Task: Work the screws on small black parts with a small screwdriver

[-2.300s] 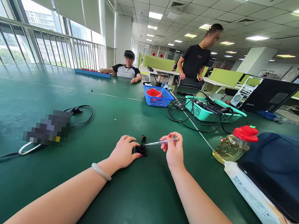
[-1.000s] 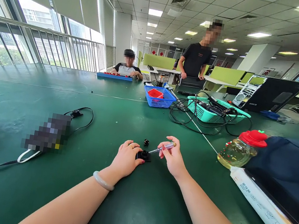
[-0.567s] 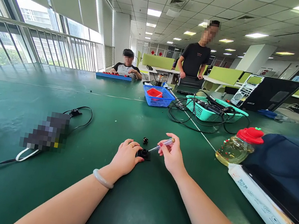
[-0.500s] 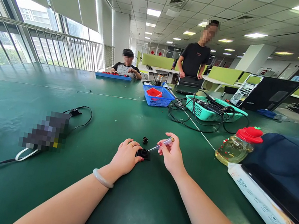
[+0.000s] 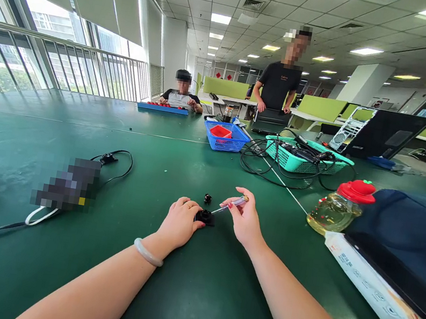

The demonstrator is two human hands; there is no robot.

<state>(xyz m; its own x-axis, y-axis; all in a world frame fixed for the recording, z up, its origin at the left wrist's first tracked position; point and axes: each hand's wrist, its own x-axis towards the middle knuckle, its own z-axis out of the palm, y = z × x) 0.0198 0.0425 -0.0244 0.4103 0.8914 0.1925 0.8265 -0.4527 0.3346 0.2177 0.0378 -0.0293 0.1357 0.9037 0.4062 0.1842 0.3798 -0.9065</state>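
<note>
While a dark, blurred-out object [image 5: 68, 184] is lying on the left of the green table [image 5: 183, 290], a seated person [image 5: 181, 101] is sitting at the far edge behind a blue tray [image 5: 162, 109] of red pieces. The left hand [image 5: 180, 222] is curving half closed, its fingers and thumb gripping the left end of a black block [image 5: 206, 218] flat on the table between the two hands. Just beyond the block, a small dark part [image 5: 207, 198] is resting. A screwdriver [image 5: 232, 203] is slanting down leftward to the block's right side; whether its tip is touching is too small to tell. The right hand [image 5: 246, 219] is pinching its handle between thumb and bent fingers, nearly closed. Farther right, a bottle [image 5: 337, 210] with a red lid is standing beside a dark blue bag [image 5: 413, 231].
</note>
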